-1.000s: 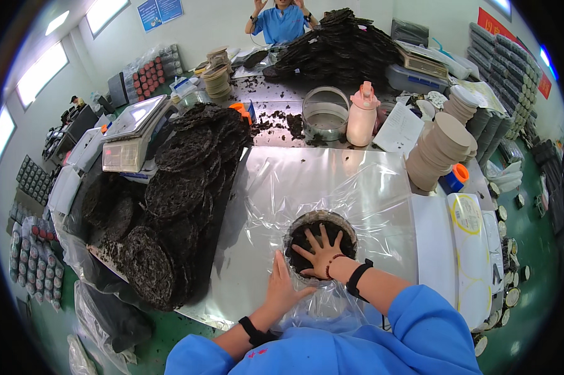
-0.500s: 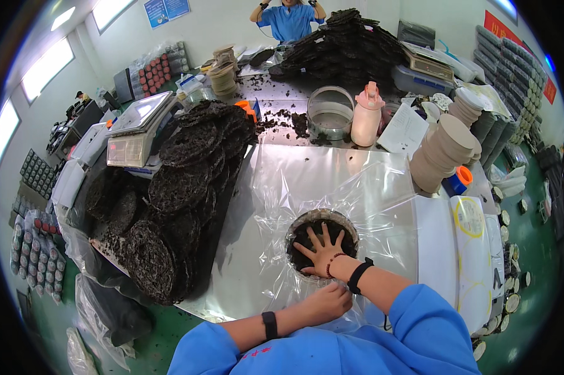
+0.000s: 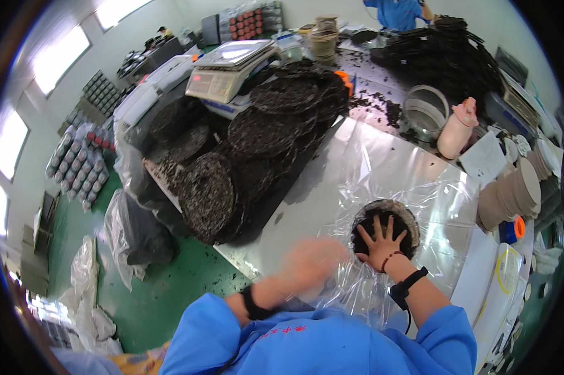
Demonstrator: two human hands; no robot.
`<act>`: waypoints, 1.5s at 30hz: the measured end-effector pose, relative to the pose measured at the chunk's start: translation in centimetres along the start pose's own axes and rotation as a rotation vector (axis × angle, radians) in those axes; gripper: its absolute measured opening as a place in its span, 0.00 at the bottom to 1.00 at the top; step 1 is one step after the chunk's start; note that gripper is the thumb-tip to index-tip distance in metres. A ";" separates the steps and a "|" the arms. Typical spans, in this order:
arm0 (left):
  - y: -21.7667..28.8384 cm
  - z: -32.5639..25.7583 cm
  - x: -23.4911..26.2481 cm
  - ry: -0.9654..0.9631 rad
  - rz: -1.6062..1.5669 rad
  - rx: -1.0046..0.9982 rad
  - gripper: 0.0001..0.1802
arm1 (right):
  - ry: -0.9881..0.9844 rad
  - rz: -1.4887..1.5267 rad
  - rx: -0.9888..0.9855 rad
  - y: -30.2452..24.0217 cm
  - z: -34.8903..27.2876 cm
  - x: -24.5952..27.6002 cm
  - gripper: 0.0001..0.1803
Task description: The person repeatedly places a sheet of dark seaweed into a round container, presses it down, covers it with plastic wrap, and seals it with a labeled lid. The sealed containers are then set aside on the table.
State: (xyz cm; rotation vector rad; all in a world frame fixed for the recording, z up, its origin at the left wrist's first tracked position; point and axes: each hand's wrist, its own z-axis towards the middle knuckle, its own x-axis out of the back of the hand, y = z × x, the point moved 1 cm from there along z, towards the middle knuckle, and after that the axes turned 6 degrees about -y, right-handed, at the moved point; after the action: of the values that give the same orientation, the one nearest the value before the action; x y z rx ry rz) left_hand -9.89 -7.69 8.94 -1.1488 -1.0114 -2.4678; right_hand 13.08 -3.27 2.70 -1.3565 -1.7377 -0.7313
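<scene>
Pressed dark disc (image 3: 382, 226), round and cake-like, lies on a clear plastic sheet (image 3: 419, 187) spread over the metal table (image 3: 294, 219), near edge, right of centre.

Head view:
- Right hand (image 3: 382, 240) flat on top of the disc, fingers splayed, palm down, pinning it. A dark wristband and a thin red cord sit on that wrist.
- Left hand (image 3: 312, 262) hangs just left of the disc at the sheet's near edge, motion-blurred; fingers look loosely curled toward the film, but I cannot tell whether it grips plastic.
- Film around the disc is bunched and creased on its near and left sides; the far and right parts lie flatter on the table. Judgement: wrapping is begun, not finished, since the disc's top shows dark and seems uncovered by folded film.
- Left and far: a big heap of similar dark discs (image 3: 257, 131), unwrapped, so plenty seems left.
- Far left: a weighing scale (image 3: 229, 65).
- Far right: a metal ring mould (image 3: 425, 112), a pale bottle (image 3: 454, 128).
- Right edge: a stack of paper discs (image 3: 513, 194).
- Another person in blue (image 3: 397, 11) works at the far end.
</scene>
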 end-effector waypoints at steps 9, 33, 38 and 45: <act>-9.4 -10.6 13.0 0.110 0.713 0.749 0.40 | 0.029 0.074 0.068 0.3 -0.8 2.0 0.40; 2.6 6.0 -8.9 -0.376 0.222 -0.256 0.25 | 0.853 0.288 0.232 4.8 -4.6 2.4 0.24; -0.2 6.0 -4.0 -0.016 0.089 0.023 0.27 | 0.645 0.145 0.148 2.4 -3.0 1.2 0.32; -8.8 10.2 -3.8 0.236 -0.268 0.708 0.28 | 0.549 0.056 0.078 1.6 -3.0 0.9 0.37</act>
State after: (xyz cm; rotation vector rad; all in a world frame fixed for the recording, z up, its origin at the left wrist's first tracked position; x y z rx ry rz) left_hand -5.63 5.37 6.44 -0.5088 -1.8354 -2.0402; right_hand 15.25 -4.86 4.99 -1.0222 -1.2721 -0.8942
